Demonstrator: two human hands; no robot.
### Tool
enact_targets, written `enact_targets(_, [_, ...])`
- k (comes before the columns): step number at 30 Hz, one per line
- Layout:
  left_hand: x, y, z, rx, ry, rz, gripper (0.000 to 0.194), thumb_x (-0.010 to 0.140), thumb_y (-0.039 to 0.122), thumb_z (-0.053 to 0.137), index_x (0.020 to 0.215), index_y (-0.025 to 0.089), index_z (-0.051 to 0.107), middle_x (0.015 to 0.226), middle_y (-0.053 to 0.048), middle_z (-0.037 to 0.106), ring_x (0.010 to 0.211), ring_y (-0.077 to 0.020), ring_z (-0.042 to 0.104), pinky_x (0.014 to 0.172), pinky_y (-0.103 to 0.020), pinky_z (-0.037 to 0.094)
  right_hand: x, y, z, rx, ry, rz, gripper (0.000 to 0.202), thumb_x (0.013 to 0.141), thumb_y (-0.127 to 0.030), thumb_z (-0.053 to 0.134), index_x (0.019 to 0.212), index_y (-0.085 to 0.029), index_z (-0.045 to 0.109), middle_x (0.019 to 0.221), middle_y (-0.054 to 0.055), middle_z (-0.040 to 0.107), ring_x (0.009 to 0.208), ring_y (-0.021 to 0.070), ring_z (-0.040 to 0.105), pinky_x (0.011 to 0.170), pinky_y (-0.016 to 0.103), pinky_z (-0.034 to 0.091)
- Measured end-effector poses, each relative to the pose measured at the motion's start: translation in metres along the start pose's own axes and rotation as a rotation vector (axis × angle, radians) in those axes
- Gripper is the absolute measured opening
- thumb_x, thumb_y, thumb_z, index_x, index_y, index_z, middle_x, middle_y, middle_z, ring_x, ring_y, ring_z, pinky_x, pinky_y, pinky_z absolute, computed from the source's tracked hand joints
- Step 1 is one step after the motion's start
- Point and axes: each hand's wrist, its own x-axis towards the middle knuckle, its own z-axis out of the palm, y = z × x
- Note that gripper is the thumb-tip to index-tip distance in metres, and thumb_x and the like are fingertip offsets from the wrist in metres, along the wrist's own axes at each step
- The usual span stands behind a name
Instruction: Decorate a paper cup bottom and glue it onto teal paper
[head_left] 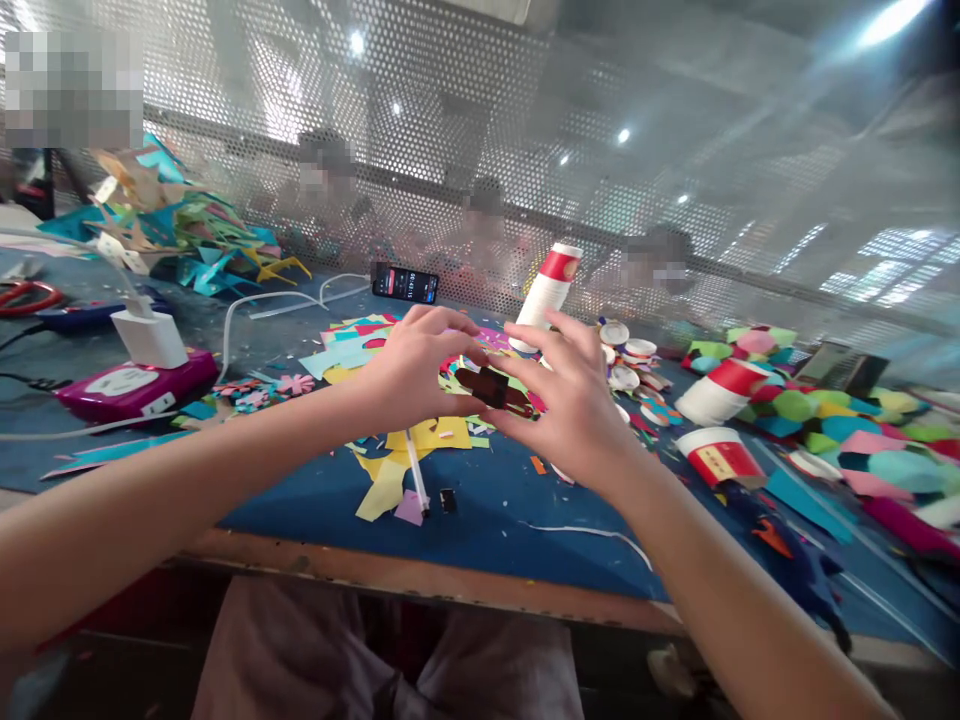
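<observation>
At the far left of the blue-topped wooden counter [315, 510] lies a pair of scissors with red loop handles [30, 297]; beside it sits a glossy purple power strip [180, 378] with a white block charger [148, 338] plugged in, any print on either too blurred to read. Behind them rises a heap of cut coloured paper [210, 235]. Toward the middle, a black phone [405, 284] shows a timer-like row of digits, turned sideways and too small to read surely. In front of it the left hand [412, 370] has its grip closed on a dark brown flat piece [491, 387], which is between the two hands above scattered paper scraps; a slim white stick with a dark end [416, 475] lies below. The right hand [570, 400] has its grip closed on the same piece, outer fingers spread. Just behind stands a tilted stack of red-and-white paper cups [551, 285] bearing a round gold mark. Further right, a red-and-white paper cup with a pale gold panel [720, 458] lies tipped, its lettering illegible, before multicoloured faceted paper shapes [862, 430].
</observation>
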Motion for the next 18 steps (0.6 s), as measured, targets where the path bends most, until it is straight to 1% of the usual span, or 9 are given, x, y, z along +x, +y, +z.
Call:
enact_targets(2, [0.007,0.002,0.005,-0.018,-0.014,-0.002,0.039,0.067,0.035,0.086,0.101,0.020,0.072,0.124,-0.010,0.061,0.120,-0.0307,0.050,0.106,-0.051,0.038,0.003,0.011,-0.001,0.032,-0.027,-0.008,0.037,0.077,-0.034,0.080,0.110,-0.021,0.073,0.129,0.010,0.064,0.133,0.0394,0.042,0.109,0.061,0.037])
enact_targets(5, [0.015,0.002,0.009,-0.058,-0.045,-0.023,0.038,0.069,0.035,0.085,0.101,0.020,0.072,0.125,-0.010,0.060,0.123,-0.0301,0.049,0.108,-0.051,0.036,0.001,0.027,-0.005,0.057,-0.048,0.007,0.037,0.071,-0.031,0.085,0.104,-0.017,0.075,0.123,0.012,0.067,0.129,0.0407,0.045,0.106,0.062,0.041])
enact_targets(9, [0.024,0.003,0.016,-0.118,-0.087,-0.046,0.036,0.070,0.034,0.085,0.101,0.020,0.072,0.128,-0.009,0.059,0.126,-0.0292,0.048,0.112,-0.051,0.032,-0.002,0.042,-0.005,0.085,-0.090,0.038,0.030,0.070,-0.034,0.086,0.094,-0.020,0.075,0.122,0.009,0.068,0.129,0.0376,0.047,0.107,0.060,0.041])
enact_targets(11, [0.027,0.000,0.022,-0.158,-0.118,-0.063,0.041,0.070,0.037,0.084,0.105,0.020,0.070,0.131,-0.009,0.059,0.128,-0.0292,0.047,0.113,-0.050,0.030,-0.006,0.051,-0.003,0.089,-0.107,0.044,0.028,0.070,-0.033,0.086,0.092,-0.021,0.074,0.123,0.008,0.068,0.130,0.0377,0.047,0.107,0.060,0.041])
enact_targets(12, [0.028,-0.003,0.026,-0.183,-0.141,-0.080,0.048,0.072,0.040,0.082,0.113,0.020,0.067,0.133,-0.010,0.058,0.129,-0.0291,0.047,0.112,-0.049,0.033,-0.008,0.057,-0.003,0.077,-0.100,0.054,0.028,0.070,-0.032,0.086,0.092,-0.020,0.074,0.122,0.009,0.068,0.130,0.0385,0.046,0.106,0.060,0.041])
enact_targets(14, [0.032,-0.011,0.034,-0.244,-0.218,-0.120,0.064,0.081,0.046,0.073,0.134,0.018,0.052,0.139,-0.015,0.055,0.128,-0.0282,0.051,0.105,-0.045,0.042,-0.014,0.071,-0.004,0.026,-0.032,0.101,0.027,0.070,-0.029,0.085,0.092,-0.018,0.074,0.120,0.012,0.069,0.130,0.0408,0.046,0.106,0.062,0.039])
enact_targets(16, [0.036,-0.017,0.043,-0.301,-0.348,-0.138,0.073,0.087,0.047,0.065,0.146,0.014,0.037,0.139,-0.020,0.056,0.123,-0.0271,0.057,0.095,-0.039,0.050,-0.021,0.086,-0.006,-0.015,0.077,0.174,0.026,0.069,-0.026,0.084,0.091,-0.016,0.074,0.114,0.014,0.071,0.126,0.0408,0.050,0.106,0.061,0.039])
enact_targets(17, [0.039,-0.016,0.049,-0.320,-0.431,-0.125,0.075,0.085,0.046,0.067,0.146,0.014,0.037,0.136,-0.020,0.058,0.122,-0.0271,0.059,0.093,-0.037,0.051,-0.024,0.093,-0.008,-0.019,0.123,0.215,0.025,0.069,-0.026,0.083,0.090,-0.016,0.074,0.110,0.013,0.072,0.120,0.0392,0.055,0.104,0.060,0.041])
enact_targets(18, [0.042,-0.013,0.055,-0.332,-0.516,-0.101,0.075,0.081,0.046,0.072,0.143,0.015,0.043,0.135,-0.018,0.061,0.121,-0.0280,0.060,0.094,-0.037,0.050,-0.026,0.098,-0.009,-0.011,0.157,0.266,0.024,0.069,-0.026,0.082,0.090,-0.016,0.074,0.105,0.013,0.073,0.113,0.0371,0.059,0.101,0.058,0.044])
